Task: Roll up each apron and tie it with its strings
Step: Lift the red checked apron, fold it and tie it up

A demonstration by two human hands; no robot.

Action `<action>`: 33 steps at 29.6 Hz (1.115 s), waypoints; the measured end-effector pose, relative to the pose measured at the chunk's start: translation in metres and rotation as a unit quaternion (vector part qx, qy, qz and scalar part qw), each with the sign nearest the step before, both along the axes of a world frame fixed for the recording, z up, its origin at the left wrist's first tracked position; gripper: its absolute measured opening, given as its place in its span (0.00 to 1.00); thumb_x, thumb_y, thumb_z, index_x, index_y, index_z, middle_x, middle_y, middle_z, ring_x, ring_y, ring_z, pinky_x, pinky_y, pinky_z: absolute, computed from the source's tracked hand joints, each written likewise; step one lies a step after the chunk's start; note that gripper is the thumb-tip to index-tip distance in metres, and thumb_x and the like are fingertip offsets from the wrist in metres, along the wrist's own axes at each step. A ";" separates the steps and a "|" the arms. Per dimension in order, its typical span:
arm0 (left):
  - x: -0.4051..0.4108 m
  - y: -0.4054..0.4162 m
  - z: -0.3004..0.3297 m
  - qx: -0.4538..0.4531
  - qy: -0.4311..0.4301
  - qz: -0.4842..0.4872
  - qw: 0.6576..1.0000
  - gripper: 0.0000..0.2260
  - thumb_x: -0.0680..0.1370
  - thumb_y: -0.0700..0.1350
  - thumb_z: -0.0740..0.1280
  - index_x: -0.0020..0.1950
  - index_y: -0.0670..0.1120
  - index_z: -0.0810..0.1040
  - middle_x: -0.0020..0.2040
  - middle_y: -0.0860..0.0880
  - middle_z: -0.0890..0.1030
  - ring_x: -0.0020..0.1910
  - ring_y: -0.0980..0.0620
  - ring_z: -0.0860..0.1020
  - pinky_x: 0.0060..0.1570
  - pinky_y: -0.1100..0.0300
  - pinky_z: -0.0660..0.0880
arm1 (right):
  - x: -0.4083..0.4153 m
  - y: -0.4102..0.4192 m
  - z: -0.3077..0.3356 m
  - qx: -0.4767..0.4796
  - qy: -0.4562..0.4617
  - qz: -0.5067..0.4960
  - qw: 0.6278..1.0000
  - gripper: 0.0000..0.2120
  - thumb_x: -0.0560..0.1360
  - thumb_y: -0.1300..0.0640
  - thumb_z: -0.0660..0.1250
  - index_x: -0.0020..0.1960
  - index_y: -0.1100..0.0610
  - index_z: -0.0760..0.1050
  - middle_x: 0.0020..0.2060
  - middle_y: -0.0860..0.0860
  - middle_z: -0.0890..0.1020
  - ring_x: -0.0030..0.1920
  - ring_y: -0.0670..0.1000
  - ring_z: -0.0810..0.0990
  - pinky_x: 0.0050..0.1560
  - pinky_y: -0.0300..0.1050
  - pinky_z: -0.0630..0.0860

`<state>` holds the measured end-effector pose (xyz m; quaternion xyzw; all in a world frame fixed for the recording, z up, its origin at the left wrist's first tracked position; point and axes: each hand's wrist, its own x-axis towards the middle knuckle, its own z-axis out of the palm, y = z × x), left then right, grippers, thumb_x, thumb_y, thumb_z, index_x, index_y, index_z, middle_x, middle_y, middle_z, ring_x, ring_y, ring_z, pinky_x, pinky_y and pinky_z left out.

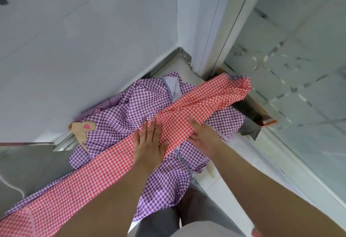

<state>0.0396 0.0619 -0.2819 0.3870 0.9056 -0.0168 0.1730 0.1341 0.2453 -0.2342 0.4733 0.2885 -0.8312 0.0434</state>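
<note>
Red apron (189, 105) lies as a long folded band across the counter (189, 79), long axis running from the lower left near me up to the far right corner by the glass door (299, 68). It sits on top of the purple apron (116, 117), which is spread and rumpled under it. Both hands are at the middle of the band, so the far bunched end is up and right of them, the flat tail down and left.

My left hand (148, 141) is flat on the red cloth, fingers straight and together, pressing it down. My right hand (202, 133) is at the band's right edge, just beside the left; thumb lies on top, fingers go under the cloth, so I read it as gripping the edge.

Judgement: rolling goes along the long axis, and the right hand is nearer the far end.

Both aprons are thin checked cotton, limp, creasing easily. Purple one has a tan patch (82, 130) with a pink heart. Counter is smooth steel, wall (74, 40) glossy white.
</note>
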 end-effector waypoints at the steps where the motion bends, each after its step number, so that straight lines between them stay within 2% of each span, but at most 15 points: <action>1: 0.000 0.001 0.000 0.001 0.001 0.002 1.000 0.29 0.79 0.64 0.34 0.77 0.51 0.39 0.78 0.51 0.41 0.78 0.45 0.43 0.74 0.41 0.43 | -0.004 -0.003 -0.006 -0.044 0.035 -0.072 0.996 0.30 0.73 0.51 0.70 0.69 0.63 0.66 0.62 0.56 0.79 0.60 0.57 0.79 0.61 0.54 0.76; 3: 0.000 0.002 -0.001 -0.006 0.000 0.000 1.000 0.29 0.79 0.64 0.33 0.77 0.51 0.39 0.78 0.51 0.40 0.78 0.45 0.42 0.74 0.41 0.42 | -0.015 -0.003 -0.006 -0.099 0.077 -0.124 0.984 0.27 0.73 0.56 0.69 0.69 0.62 0.66 0.63 0.58 0.78 0.62 0.61 0.77 0.64 0.60 0.72; 5: 0.000 0.002 -0.001 -0.010 -0.003 0.000 1.000 0.30 0.78 0.64 0.32 0.77 0.52 0.38 0.77 0.52 0.38 0.78 0.46 0.39 0.74 0.42 0.40 | -0.025 0.011 -0.004 -0.104 0.076 -0.139 0.982 0.26 0.73 0.57 0.69 0.68 0.60 0.66 0.63 0.59 0.76 0.62 0.61 0.76 0.66 0.64 0.69; 9: 0.000 0.001 -0.001 -0.024 -0.007 0.000 1.000 0.30 0.77 0.64 0.30 0.76 0.52 0.34 0.77 0.52 0.35 0.77 0.47 0.36 0.74 0.43 0.37 | -0.033 0.067 0.016 -0.045 0.041 -0.218 0.974 0.23 0.73 0.60 0.69 0.66 0.61 0.67 0.60 0.58 0.78 0.58 0.62 0.78 0.57 0.63 0.74; 13: 0.000 0.000 -0.002 -0.021 -0.006 0.004 1.000 0.29 0.78 0.64 0.32 0.76 0.53 0.35 0.77 0.52 0.36 0.77 0.47 0.37 0.75 0.42 0.40 | -0.031 0.118 0.048 0.110 0.042 -0.253 0.960 0.24 0.74 0.58 0.70 0.68 0.59 0.68 0.57 0.53 0.79 0.56 0.57 0.79 0.58 0.58 0.77; 16: 0.000 0.001 -0.004 -0.020 -0.003 0.002 1.000 0.29 0.79 0.64 0.34 0.76 0.53 0.35 0.77 0.52 0.37 0.77 0.46 0.38 0.75 0.41 0.41 | -0.032 0.128 0.058 0.253 -0.046 -0.248 0.934 0.23 0.77 0.55 0.68 0.69 0.59 0.69 0.51 0.47 0.80 0.52 0.50 0.80 0.60 0.52 0.77; 18: 0.000 0.001 -0.003 -0.016 -0.001 0.001 1.000 0.29 0.80 0.64 0.36 0.76 0.53 0.35 0.77 0.52 0.37 0.77 0.46 0.38 0.75 0.42 0.40 | -0.033 0.120 0.058 0.336 -0.083 -0.263 0.901 0.23 0.78 0.53 0.66 0.70 0.59 0.68 0.58 0.50 0.79 0.56 0.50 0.79 0.62 0.52 0.76; 20: 0.000 0.001 -0.001 -0.018 -0.007 -0.001 1.000 0.28 0.80 0.64 0.37 0.76 0.53 0.33 0.77 0.53 0.35 0.77 0.47 0.36 0.74 0.43 0.37 | -0.031 0.093 0.059 0.444 -0.111 -0.259 0.850 0.25 0.79 0.52 0.64 0.72 0.60 0.62 0.67 0.52 0.72 0.63 0.47 0.73 0.68 0.48 0.70; 22: 0.001 0.003 0.001 -0.017 -0.009 -0.001 1.000 0.28 0.80 0.63 0.37 0.75 0.53 0.32 0.75 0.53 0.32 0.76 0.47 0.34 0.73 0.44 0.35 | -0.028 0.046 0.052 0.558 -0.100 -0.172 0.805 0.21 0.81 0.55 0.60 0.72 0.58 0.62 0.68 0.51 0.69 0.65 0.43 0.68 0.69 0.41 0.66; 23: 0.001 0.003 0.000 -0.016 -0.008 -0.001 1.000 0.27 0.80 0.61 0.37 0.75 0.52 0.31 0.76 0.53 0.32 0.76 0.47 0.33 0.74 0.44 0.35 | -0.026 0.016 0.047 0.592 -0.057 -0.083 0.799 0.17 0.82 0.57 0.57 0.70 0.57 0.64 0.66 0.50 0.70 0.64 0.43 0.69 0.68 0.37 0.66; 25: 0.000 0.002 0.000 -0.009 -0.008 -0.002 1.000 0.27 0.82 0.57 0.39 0.76 0.50 0.32 0.77 0.51 0.33 0.75 0.47 0.32 0.74 0.43 0.36 | -0.020 -0.043 0.032 0.578 0.036 0.139 0.803 0.16 0.83 0.55 0.53 0.69 0.56 0.67 0.63 0.49 0.74 0.61 0.43 0.73 0.62 0.31 0.68; 27: -0.005 -0.001 0.001 0.001 -0.030 -0.016 0.999 0.27 0.83 0.54 0.44 0.77 0.47 0.34 0.77 0.49 0.33 0.75 0.48 0.31 0.74 0.45 0.35 | -0.013 -0.079 0.008 0.528 0.066 0.268 0.803 0.17 0.84 0.53 0.51 0.70 0.56 0.66 0.62 0.50 0.76 0.57 0.44 0.76 0.56 0.26 0.68; 29: -0.010 -0.012 0.005 0.035 -0.049 -0.031 0.998 0.27 0.83 0.51 0.45 0.78 0.43 0.42 0.79 0.47 0.39 0.77 0.48 0.36 0.75 0.48 0.38 | -0.009 -0.090 -0.013 0.526 0.049 0.302 0.794 0.17 0.84 0.51 0.51 0.69 0.57 0.67 0.62 0.53 0.77 0.59 0.49 0.77 0.59 0.33 0.71; 31: -0.012 -0.033 0.011 0.051 -0.027 -0.017 0.998 0.26 0.82 0.51 0.43 0.78 0.42 0.52 0.79 0.44 0.50 0.78 0.46 0.47 0.76 0.49 0.43 | -0.007 -0.088 -0.024 0.547 0.022 0.330 0.769 0.19 0.83 0.49 0.52 0.69 0.57 0.68 0.64 0.54 0.75 0.63 0.52 0.74 0.66 0.49 0.70; 33: -0.010 -0.074 0.013 0.044 0.006 0.022 0.999 0.25 0.82 0.52 0.44 0.78 0.44 0.58 0.78 0.45 0.57 0.78 0.45 0.53 0.75 0.49 0.44 | -0.009 -0.094 -0.025 0.559 0.013 0.340 0.756 0.18 0.82 0.51 0.56 0.69 0.57 0.68 0.66 0.55 0.73 0.65 0.54 0.72 0.68 0.54 0.68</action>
